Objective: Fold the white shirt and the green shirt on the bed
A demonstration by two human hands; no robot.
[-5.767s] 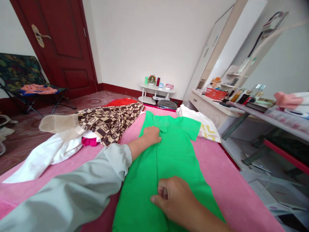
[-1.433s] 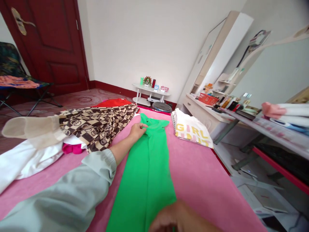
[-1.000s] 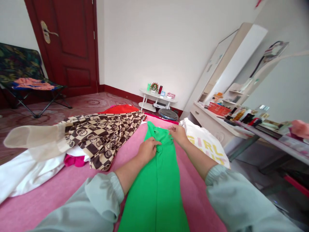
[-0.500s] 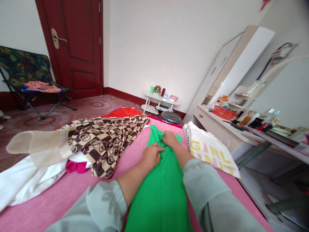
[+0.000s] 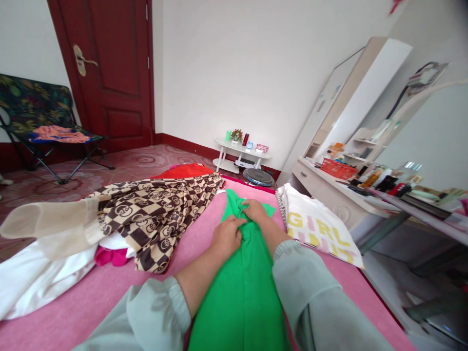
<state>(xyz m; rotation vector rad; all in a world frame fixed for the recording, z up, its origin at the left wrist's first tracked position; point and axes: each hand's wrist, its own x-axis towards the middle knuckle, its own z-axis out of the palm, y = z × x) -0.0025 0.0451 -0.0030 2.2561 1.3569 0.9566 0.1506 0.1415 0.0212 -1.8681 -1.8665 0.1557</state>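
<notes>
A green garment (image 5: 243, 287) lies lengthwise before me on the pink bed cover (image 5: 146, 307), its far end gathered and wrinkled. My left hand (image 5: 227, 235) pinches the bunched green fabric, fingers closed on it. Just beyond and to the right, my right hand (image 5: 255, 210) also grips the gathered cloth near its far end. Both hands are close together, and the fingertips are partly hidden in the folds. Whether the garment is a dress or some other piece, I cannot tell.
Left of the garment lies a brown-and-cream patterned garment (image 5: 157, 209) with sheer sleeves, over white clothing (image 5: 44, 282). A white printed shirt (image 5: 314, 224) rests at the right, beside the dressing table (image 5: 325, 187). A folding chair (image 5: 40, 107) stands by the door (image 5: 113, 73).
The view has shifted slightly. Both hands stay on the gathered green fabric, with only a slight movement of the fingers.
</notes>
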